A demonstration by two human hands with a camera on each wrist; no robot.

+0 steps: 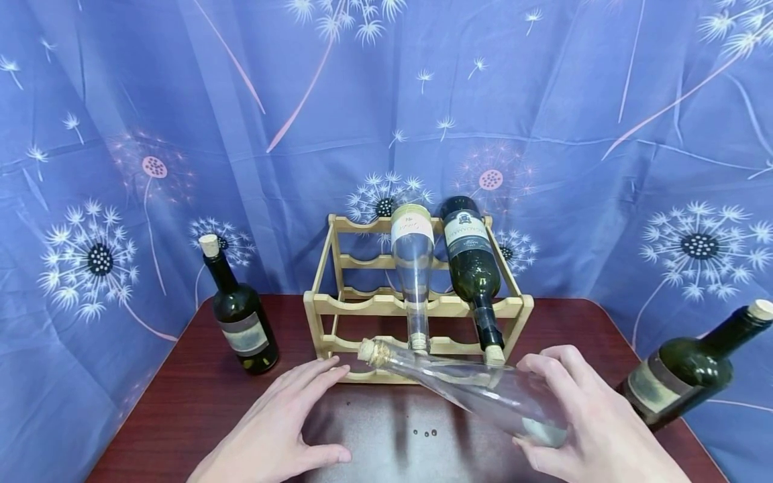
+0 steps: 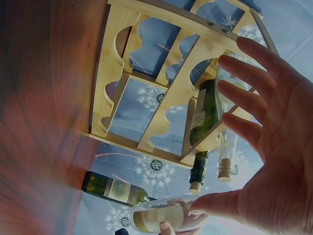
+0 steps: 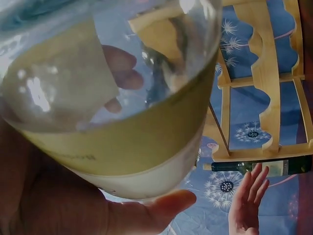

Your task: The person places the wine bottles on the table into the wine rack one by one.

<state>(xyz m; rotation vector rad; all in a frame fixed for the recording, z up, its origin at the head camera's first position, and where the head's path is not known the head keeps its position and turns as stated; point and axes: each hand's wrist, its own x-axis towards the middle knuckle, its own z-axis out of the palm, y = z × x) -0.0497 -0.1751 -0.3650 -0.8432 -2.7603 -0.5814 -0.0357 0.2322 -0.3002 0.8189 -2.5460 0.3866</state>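
My right hand (image 1: 594, 419) grips the base end of a clear glass bottle (image 1: 483, 386), tilted with its corked neck pointing left. Filling much of the right wrist view, the bottle (image 3: 132, 147) shows a pale label band, with the thumb (image 3: 151, 208) along its base. My left hand (image 1: 284, 419) is held with fingers extended and thumb apart, the fingertips near the bottle's corked mouth. Behind both hands stands a wooden wine rack (image 1: 362, 305). On its top tier lie another clear bottle (image 1: 413, 258) and a dark green bottle (image 1: 471, 261), corks toward me.
A corked dark bottle (image 1: 244, 329) stands on the table left of the rack. Another dark bottle (image 1: 676, 376) is at the right, beside my right hand. Several small dark spots (image 1: 426, 433) mark the reddish table (image 1: 163, 402). A blue dandelion-print curtain (image 1: 253, 174) hangs behind.
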